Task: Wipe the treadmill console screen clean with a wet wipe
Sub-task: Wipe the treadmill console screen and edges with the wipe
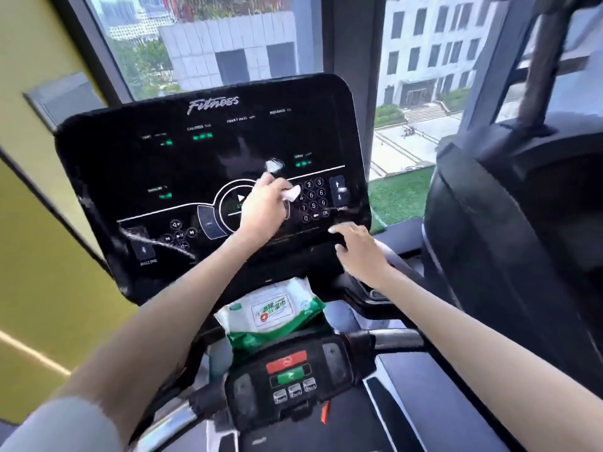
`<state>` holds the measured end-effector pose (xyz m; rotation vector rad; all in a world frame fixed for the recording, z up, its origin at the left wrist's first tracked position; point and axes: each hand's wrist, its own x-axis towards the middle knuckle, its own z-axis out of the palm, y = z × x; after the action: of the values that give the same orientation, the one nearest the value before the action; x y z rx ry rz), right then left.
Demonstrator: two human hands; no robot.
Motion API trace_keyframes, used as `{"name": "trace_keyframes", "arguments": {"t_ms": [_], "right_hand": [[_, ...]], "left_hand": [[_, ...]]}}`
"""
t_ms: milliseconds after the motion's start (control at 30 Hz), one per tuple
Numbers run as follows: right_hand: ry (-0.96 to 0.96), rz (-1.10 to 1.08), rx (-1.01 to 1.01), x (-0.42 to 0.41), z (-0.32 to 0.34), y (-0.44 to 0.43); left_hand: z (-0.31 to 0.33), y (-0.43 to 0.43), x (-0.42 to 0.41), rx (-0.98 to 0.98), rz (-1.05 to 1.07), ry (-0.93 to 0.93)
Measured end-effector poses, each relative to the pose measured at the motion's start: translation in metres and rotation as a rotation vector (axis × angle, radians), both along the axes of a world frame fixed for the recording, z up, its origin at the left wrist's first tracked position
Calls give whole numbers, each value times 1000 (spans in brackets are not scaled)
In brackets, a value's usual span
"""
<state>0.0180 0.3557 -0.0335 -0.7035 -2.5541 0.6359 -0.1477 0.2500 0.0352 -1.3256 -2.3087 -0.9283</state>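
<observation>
1. Your left hand (pixel 264 207) grips the bunched wet wipe (pixel 291 193), pressed on the console screen (pixel 163 164) centre, beside the keypad (pixel 314 200).
2. Your right hand (pixel 359 249), fingers loosely spread, rests at the screen's lower edge.
3. Probably mid-wipe: smear shows lower left, top likely undone.

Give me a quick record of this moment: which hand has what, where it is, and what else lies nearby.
setting: treadmill facing a window
console screen: dark, with green readouts lit
left hand: grips the wet wipe at the screen, just left of the keypad
right hand: fingers straight, touching the console's lower right edge
wipe pack: green and white, lying below the console
lower panel: red and green buttons, untouched
</observation>
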Motion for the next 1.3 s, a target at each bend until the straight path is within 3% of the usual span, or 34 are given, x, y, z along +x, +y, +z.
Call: {"name": "trace_keyframes", "arguments": {"t_ms": [133,233,367,467,567,600,667,733,800,1000,1167,1300], "right_hand": [[-165,61,-36,-18,-9,-18],[-187,43,-15,-28,-21,-25],[-112,-15,188,-29,-26,-27],[-76,-31,230,-31,-25,-23],[-137,-3,231,-31,-20,-22],[-144,0,239,-31,-17,-23],[-102,6,243,-36,-11,-24],[-51,20,235,-42,-3,-27],[-17,48,233,-48,2,-31],[23,139,283,-62,16,-42],[53,133,261,-75,31,-48],[45,139,250,-84,42,-57]], "left_hand": [[7,-2,-24,-38,-10,170],[-22,3,-13,-230,-143,268],[-53,-2,-2,-559,-307,390],[-48,-16,-15,-613,-453,534],[-23,-38,-43,-588,-466,672],[-11,-46,-55,-545,-423,663],[19,-55,-69,-357,-180,433],[38,-61,-80,35,177,111],[42,-62,-76,306,371,34],[18,-76,-46,228,355,215],[32,-126,-70,327,627,-30],[32,-149,-86,329,656,-119]]}}
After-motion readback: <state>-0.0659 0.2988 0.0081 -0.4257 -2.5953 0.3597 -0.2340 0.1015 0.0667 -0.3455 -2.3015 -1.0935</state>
